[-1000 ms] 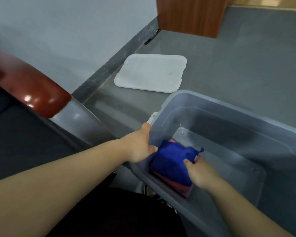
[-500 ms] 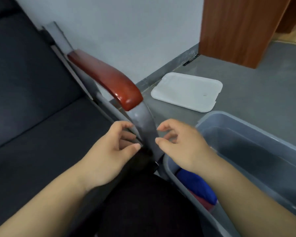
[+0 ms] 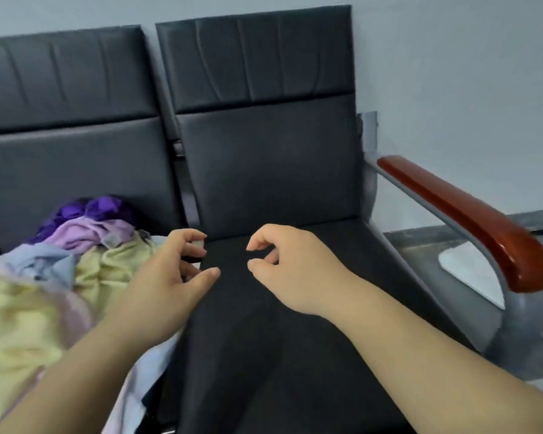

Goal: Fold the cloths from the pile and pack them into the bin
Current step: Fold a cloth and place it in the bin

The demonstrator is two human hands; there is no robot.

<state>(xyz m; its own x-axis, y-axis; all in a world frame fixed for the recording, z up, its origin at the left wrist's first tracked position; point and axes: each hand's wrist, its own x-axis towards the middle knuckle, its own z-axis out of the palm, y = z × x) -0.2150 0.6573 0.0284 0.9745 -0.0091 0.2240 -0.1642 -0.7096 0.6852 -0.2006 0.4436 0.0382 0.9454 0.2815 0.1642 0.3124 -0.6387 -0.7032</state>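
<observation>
Pile of unfolded cloths heaped on the left seat of a black padded bench and spilling toward the viewer at lower left. A purple cloth lies at the back, a lilac cloth just in front of it, and a pale blue cloth and a yellow cloth nearer, all crumpled and overlapping. The left hand hovers at the pile's right edge, fingers loosely curled and holding nothing; whether it touches the fabric beneath cannot be told. The right hand hangs over the right seat, likewise loosely curled and empty, apart from the pile. The bin is out of view; a white lid shows on the floor beyond the red-brown armrest. Handling, as judged: the cloths look light, thin and limp, with no stiffness to hold a shape, so one will drape and trail when lifted and may drag along a neighbour tangled with it. A pinch on a hem or corner of the yellow cloth, which lies nearest the left hand, seems the soundest hold. A second pinch at the adjoining corner by the right hand would let it hang flat for folding over the right seat. Nothing appears fragile or slippery; the likely trouble is picking up two layers at once.
</observation>
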